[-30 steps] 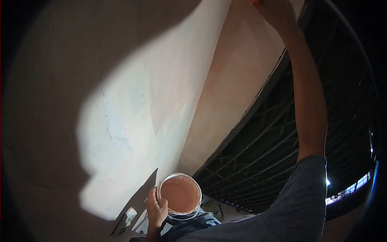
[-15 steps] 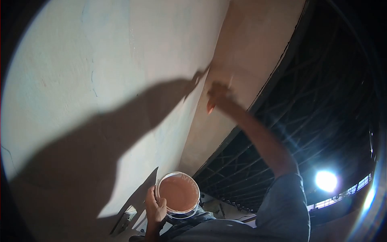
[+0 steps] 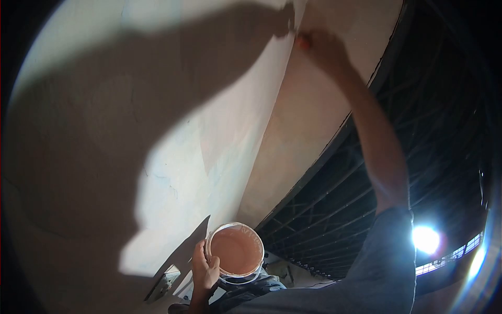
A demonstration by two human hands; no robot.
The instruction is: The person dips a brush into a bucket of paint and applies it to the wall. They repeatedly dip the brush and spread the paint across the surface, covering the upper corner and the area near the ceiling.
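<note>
My left hand (image 3: 205, 268) grips the rim of a white paint bucket (image 3: 260, 246), thumb over the edge and fingers outside. Pinkish-brown paint (image 3: 235, 254) lies inside the bucket, which is tilted towards me. High up at the wall corner, my right hand (image 3: 321, 48) is closed around a small tool with an orange end (image 3: 302, 43), by its look a paintbrush. Blur and shade hide its bristles. The hand is close to the line where the pale wall (image 3: 178, 183) meets the pinkish-brown wall (image 3: 293, 131).
To the right, a dark metal lattice gate (image 3: 334, 225) borders the brown wall. A bright lamp (image 3: 426, 239) shines at the lower right. The arm's large shadow (image 3: 94, 146) covers much of the pale wall. A switch plate (image 3: 168, 278) is low on that wall, left of the bucket.
My right hand has moved up along the corner, and its shadow has risen with it. The bucket in my left hand has shifted only slightly right in view.
</note>
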